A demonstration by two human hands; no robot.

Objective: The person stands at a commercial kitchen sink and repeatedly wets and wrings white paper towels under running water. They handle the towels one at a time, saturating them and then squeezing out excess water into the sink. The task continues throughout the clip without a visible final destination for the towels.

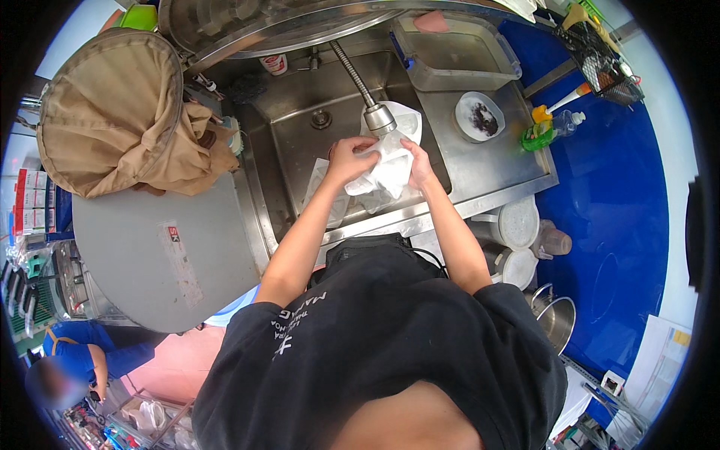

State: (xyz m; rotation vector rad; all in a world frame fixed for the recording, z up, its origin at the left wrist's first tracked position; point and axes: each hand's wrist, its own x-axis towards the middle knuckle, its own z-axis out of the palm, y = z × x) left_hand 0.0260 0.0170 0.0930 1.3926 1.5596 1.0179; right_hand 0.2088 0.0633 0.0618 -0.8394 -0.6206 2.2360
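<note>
Both my hands are over the stainless steel sink (292, 140), just below the faucet head (380, 118) on its flexible metal hose. My left hand (350, 161) grips a white translucent plastic piece (391, 169) by its left side. On the piece's right side, my right hand (419, 163) holds it with the thumb near its top edge. Another white plastic piece (408, 121) lies behind the faucet head. More pale plastic pieces (332, 208) rest in the sink beneath my hands; their exact shapes are partly hidden. Whether water is running cannot be told.
A clear plastic tub (461, 53), a white bowl with dark residue (480, 117) and a green soap bottle (538, 136) are at the right. At the left, a brown cloth-covered hoop (112, 112) lies on a grey round board (169, 259). A person in blue (79, 354) is at lower left.
</note>
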